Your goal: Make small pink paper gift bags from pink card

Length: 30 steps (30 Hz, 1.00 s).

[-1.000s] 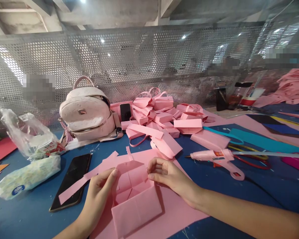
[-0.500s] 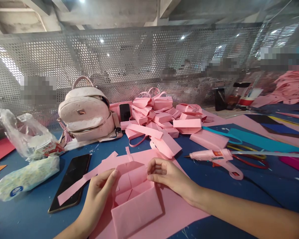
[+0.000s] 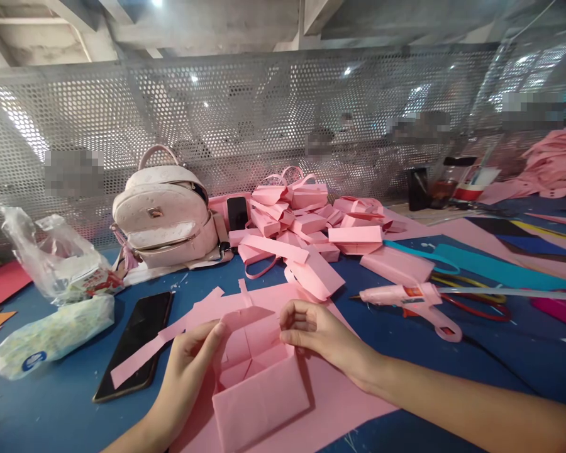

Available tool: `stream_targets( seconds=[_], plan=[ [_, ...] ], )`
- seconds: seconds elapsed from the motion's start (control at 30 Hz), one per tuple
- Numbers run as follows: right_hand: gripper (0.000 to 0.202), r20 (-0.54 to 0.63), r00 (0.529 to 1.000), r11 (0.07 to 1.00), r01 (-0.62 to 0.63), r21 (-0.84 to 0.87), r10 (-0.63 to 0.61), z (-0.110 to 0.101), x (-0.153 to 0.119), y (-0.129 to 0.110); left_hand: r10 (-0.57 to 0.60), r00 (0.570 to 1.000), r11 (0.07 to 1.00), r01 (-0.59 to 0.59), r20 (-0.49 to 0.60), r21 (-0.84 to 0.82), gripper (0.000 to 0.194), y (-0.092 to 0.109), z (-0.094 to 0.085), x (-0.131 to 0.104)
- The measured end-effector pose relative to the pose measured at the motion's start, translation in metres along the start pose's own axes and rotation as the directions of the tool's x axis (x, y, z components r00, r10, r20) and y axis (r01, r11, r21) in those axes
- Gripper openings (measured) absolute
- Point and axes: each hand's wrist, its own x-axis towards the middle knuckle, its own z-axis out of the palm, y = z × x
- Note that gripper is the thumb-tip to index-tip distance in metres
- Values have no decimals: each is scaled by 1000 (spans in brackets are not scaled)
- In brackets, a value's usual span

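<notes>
A pink paper box (image 3: 263, 402) with an open top tilts toward me, its folded inside showing. My left hand (image 3: 194, 352) pinches its left side edge between thumb and fingers. On the right side edge, my right hand (image 3: 311, 330) closes thumb against curled fingers. Beneath the box lies a pink sheet (image 3: 344, 390). A narrow pink paper strip (image 3: 136, 362) runs from near my left hand across a black phone (image 3: 144, 333).
A pink glue gun (image 3: 412, 299) lies at right, its cord trailing. Behind the box is a pile of pink paper boxes (image 3: 306, 220). A pale backpack (image 3: 167, 211), a plastic bag (image 3: 51, 258) and a tissue pack (image 3: 51, 340) stand at left. Teal strips (image 3: 495, 264) lie farther right.
Both hands keep the same hold on the box. The whole view has shifted very slightly; nothing else has visibly moved.
</notes>
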Motion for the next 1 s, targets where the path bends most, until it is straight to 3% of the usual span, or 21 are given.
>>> stream_targets(
  seconds=[0.23, 0.57, 0.9, 1.0],
  plan=[
    [26, 16, 1000, 1000, 9, -26, -8, -2, 0, 2, -27, 998, 999, 28, -54, 27, 55, 3, 2, -2],
    [31, 49, 998, 999, 31, -29, -29, 2, 0, -9, 2, 1000, 999, -1, -28, 43, 57, 3, 2, -2],
    [38, 23, 1000, 1000, 18, -4, -18, 6, -1, -6, -51, 997, 999, 51, -61, -6, 56, 4, 7, -9],
    [41, 10, 1000, 1000, 16, -22, -16, 7, -1, -5, -62, 998, 998, 62, -18, -13, 57, 5, 8, -10]
  ],
)
